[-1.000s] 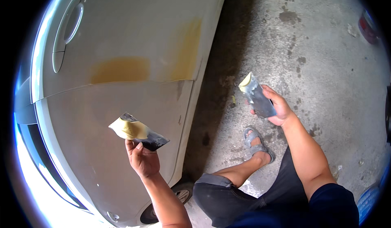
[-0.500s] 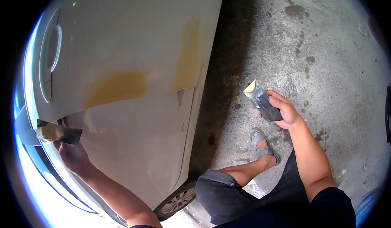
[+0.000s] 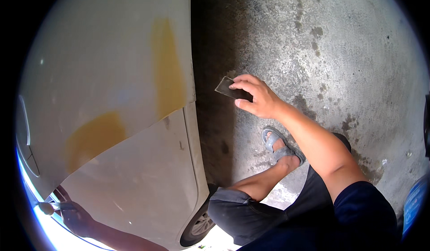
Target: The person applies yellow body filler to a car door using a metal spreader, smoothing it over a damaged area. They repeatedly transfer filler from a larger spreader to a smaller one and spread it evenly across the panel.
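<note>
Dark, thin and flat, one plate (image 3: pixel 224 86) is sitting in the right hand (image 3: pixel 263 99), out over the concrete floor (image 3: pixel 345 49) and apart from the car (image 3: pixel 139 184). Fingers are lapping over its upper long edge and the thumb is lying by the lower one, gripping it lightly with a short end poking free. It is looking light and fairly stiff; any paste on its hidden face would be making it slippery, so the long edges, back from that end, are seeming the best hold. At lower left, the left hand (image 3: pixel 77 220) is apparently gripping a second plate (image 3: pixel 66 206), dim against the glare, with a yellowish lump (image 3: pixel 46 208) at its end. That lump is looking soft and sticky, so fingers are better off holding behind it.
</note>
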The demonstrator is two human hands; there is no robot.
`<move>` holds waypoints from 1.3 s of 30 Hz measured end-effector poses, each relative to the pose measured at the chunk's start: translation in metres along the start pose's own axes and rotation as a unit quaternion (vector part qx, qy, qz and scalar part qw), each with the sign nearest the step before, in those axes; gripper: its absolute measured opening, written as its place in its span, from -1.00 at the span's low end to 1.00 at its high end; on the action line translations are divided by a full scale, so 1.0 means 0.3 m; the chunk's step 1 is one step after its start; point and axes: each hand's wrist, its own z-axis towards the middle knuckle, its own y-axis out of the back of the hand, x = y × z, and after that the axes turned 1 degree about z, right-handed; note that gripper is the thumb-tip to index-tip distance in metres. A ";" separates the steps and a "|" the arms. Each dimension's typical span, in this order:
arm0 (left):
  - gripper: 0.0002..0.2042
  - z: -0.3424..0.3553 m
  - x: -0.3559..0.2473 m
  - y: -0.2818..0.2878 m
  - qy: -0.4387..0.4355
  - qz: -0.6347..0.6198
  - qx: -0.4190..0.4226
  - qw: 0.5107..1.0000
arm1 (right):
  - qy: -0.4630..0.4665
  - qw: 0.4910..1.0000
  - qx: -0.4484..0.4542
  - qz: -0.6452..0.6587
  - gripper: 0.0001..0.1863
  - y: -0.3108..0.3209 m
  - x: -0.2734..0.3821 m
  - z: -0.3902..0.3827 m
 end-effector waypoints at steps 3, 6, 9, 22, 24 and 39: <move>-0.48 -0.043 -0.034 -0.095 0.039 -0.046 -0.040 0.997 | 0.042 0.995 -0.035 -0.082 -0.53 -0.111 -0.020 0.012; -0.45 -0.069 -0.025 -0.164 0.044 0.009 -0.047 0.998 | 0.065 0.995 -0.045 -0.054 -0.49 -0.214 -0.022 0.020; -0.57 -0.060 -0.014 -0.134 0.050 0.046 -0.072 0.995 | 0.082 0.994 -0.059 -0.041 -0.47 -0.281 -0.014 0.046; -0.77 0.017 -0.093 0.062 -0.227 0.841 -0.065 0.486 | 0.142 0.984 -0.105 0.011 -0.44 -0.426 -0.074 0.138; -0.76 -0.024 -0.046 -0.038 -0.276 0.886 -0.067 0.366 | 0.141 0.987 -0.077 -0.006 -0.45 -0.417 -0.086 0.132; -0.73 -0.051 -0.010 -0.095 -0.274 0.909 -0.091 0.299 | 0.197 0.975 -0.100 -0.019 -0.54 -0.414 -0.177 0.198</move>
